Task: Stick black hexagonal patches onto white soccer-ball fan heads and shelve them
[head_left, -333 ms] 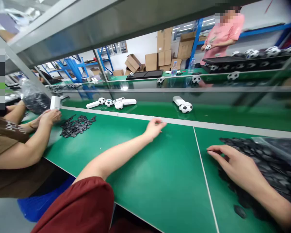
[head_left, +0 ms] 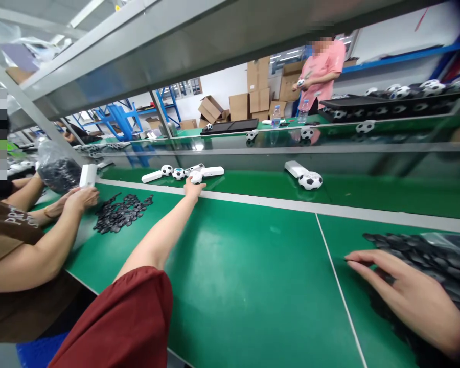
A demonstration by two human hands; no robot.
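I am stretching left hand [head_left: 192, 188] across green bench top [head_left: 253, 276], fingertips touching white-and-black football-shaped toy [head_left: 196, 177] on conveyor edge, not yet clasped; right hand [head_left: 410, 296] lying flat, unclenched, on heap of small black plastic parts [head_left: 437, 260]; judging pick-up step; next calling for closing fingers round ball.

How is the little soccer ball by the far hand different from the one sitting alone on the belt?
The ball at the left hand sits in a cluster of balls and white pieces; the lone ball has just one white piece beside it. The left-hand ball looks smaller and is touched; the lone one is untouched. Both are black-and-white.
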